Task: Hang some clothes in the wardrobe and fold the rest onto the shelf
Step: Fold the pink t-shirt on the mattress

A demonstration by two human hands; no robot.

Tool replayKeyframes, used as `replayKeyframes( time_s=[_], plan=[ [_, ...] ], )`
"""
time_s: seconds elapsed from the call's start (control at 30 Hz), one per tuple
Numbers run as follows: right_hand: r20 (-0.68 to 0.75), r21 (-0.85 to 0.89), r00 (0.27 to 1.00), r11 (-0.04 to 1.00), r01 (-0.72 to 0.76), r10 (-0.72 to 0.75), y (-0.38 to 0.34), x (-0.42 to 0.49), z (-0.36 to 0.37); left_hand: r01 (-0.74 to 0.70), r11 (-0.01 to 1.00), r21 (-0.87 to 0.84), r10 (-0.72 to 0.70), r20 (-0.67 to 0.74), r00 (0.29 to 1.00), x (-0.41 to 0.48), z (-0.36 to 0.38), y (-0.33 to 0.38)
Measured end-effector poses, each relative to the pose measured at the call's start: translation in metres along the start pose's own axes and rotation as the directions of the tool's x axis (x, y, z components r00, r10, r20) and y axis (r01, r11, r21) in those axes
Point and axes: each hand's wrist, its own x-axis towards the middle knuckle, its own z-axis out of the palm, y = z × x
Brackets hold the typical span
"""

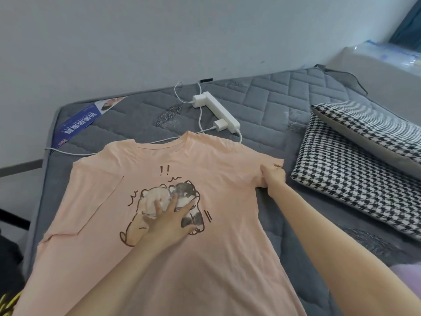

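T-shirt [205, 258] (printed "!!") lies under flat left hand [168, 221], right hand [274, 179] pinching sleeve [257, 159].

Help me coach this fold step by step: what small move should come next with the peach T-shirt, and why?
Probably draw the sleeve inward over the chest. The T-shirt lies spread face up on the mattress, the left hand presses flat on the print to pin it, and the right hand pinches that sleeve at its outer edge.

Soft, even daylight; wide-angle bending at edges.
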Motion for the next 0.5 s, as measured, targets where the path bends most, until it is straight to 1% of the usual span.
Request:
replayKeyframes(
  time_s=[0.03, 0.07, 0.1, 0.13, 0.17, 0.2, 0.23, 0.27, 0.3, 0.33, 0.37, 0.4, 0.43, 0.5],
  plan=[
    [-0.025, -0.023, 0.998, 0.998, 0.064, -0.064, -0.005, -0.002, 0.002, -0.001, 1.0, -0.019, 0.002, 0.021, 1.0, 0.002, -0.003, -0.001],
    [-0.033, -0.08, 0.986, 0.984, 0.16, -0.163, -0.011, -0.006, 0.005, -0.007, 0.999, -0.041, 0.008, 0.037, 0.999, 0.004, -0.006, -0.002],
    [-0.023, -0.168, 0.96, 0.948, 0.271, -0.279, -0.017, -0.012, 0.007, -0.019, 0.998, -0.062, 0.022, 0.04, 0.999, 0.007, -0.009, -0.003],
    [0.006, -0.269, 0.915, 0.88, 0.39, -0.404, -0.021, -0.021, 0.01, -0.039, 0.997, -0.073, 0.042, 0.031, 0.999, 0.009, -0.013, -0.004],
    [0.065, -0.363, 0.85, 0.781, 0.509, -0.523, -0.022, -0.031, 0.014, -0.063, 0.995, -0.073, 0.065, 0.018, 0.998, 0.01, -0.016, -0.004],
    [0.159, -0.428, 0.766, 0.656, 0.622, -0.623, -0.019, -0.04, 0.018, -0.086, 0.994, -0.066, 0.086, 0.005, 0.996, 0.011, -0.019, -0.005],
    [0.275, -0.464, 0.668, 0.513, 0.722, -0.692, -0.012, -0.047, 0.022, -0.104, 0.993, -0.061, 0.103, -0.006, 0.995, 0.012, -0.022, -0.007],
    [0.395, -0.482, 0.572, 0.368, 0.795, -0.719, -0.004, -0.053, 0.026, -0.117, 0.991, -0.062, 0.116, -0.015, 0.993, 0.012, -0.024, -0.008],
    [0.504, -0.491, 0.498, 0.241, 0.837, -0.706, 0.006, -0.057, 0.029, -0.128, 0.99, -0.066, 0.126, -0.024, 0.992, 0.012, -0.025, -0.009],
    [0.593, -0.498, 0.451, 0.137, 0.856, -0.667, 0.015, -0.06, 0.03, -0.135, 0.988, -0.074, 0.133, -0.035, 0.991, 0.012, -0.027, -0.011],
    [0.655, -0.51, 0.431, 0.057, 0.858, -0.62, 0.023, -0.061, 0.031, -0.14, 0.987, -0.083, 0.136, -0.046, 0.99, 0.013, -0.028, -0.013],
    [0.688, -0.522, 0.425, 0.005, 0.853, -0.588, 0.03, -0.062, 0.03, -0.142, 0.986, -0.088, 0.138, -0.055, 0.989, 0.012, -0.028, -0.014],
    [0.696, -0.535, 0.423, -0.026, 0.845, -0.581, 0.036, -0.061, 0.028, -0.147, 0.985, -0.085, 0.142, -0.061, 0.988, 0.012, -0.029, -0.015],
    [0.667, -0.551, 0.415, -0.033, 0.834, -0.619, 0.044, -0.062, 0.022, -0.151, 0.985, -0.089, 0.144, -0.073, 0.987, 0.011, -0.029, -0.015]
  ],
)
